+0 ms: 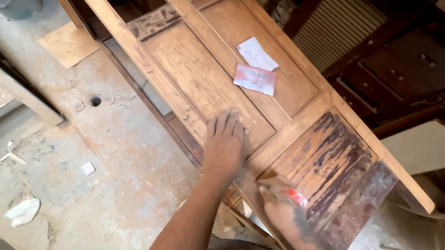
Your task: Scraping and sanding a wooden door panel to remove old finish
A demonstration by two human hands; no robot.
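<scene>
Partly blurred, the right hand (287, 225) pinches a red-marked scrap (294, 195) below the door's (203, 74) dark panel (329, 159). Left hand (225, 143) lies flat, fingers spread, on the door's middle panel.

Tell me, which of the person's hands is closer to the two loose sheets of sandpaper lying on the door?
Left. The left hand lies flat on the sanded panel just below the sandpaper sheets; the right hand is further down, at the dark unsanded panel.

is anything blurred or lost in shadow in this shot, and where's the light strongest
Head view: the right hand at the bottom edge is smeared by motion blur; the left hand, flat on the wooden door, is fairly sharp; the dark furniture at upper right sinks into shadow; the concrete floor is lit brightest.
</scene>
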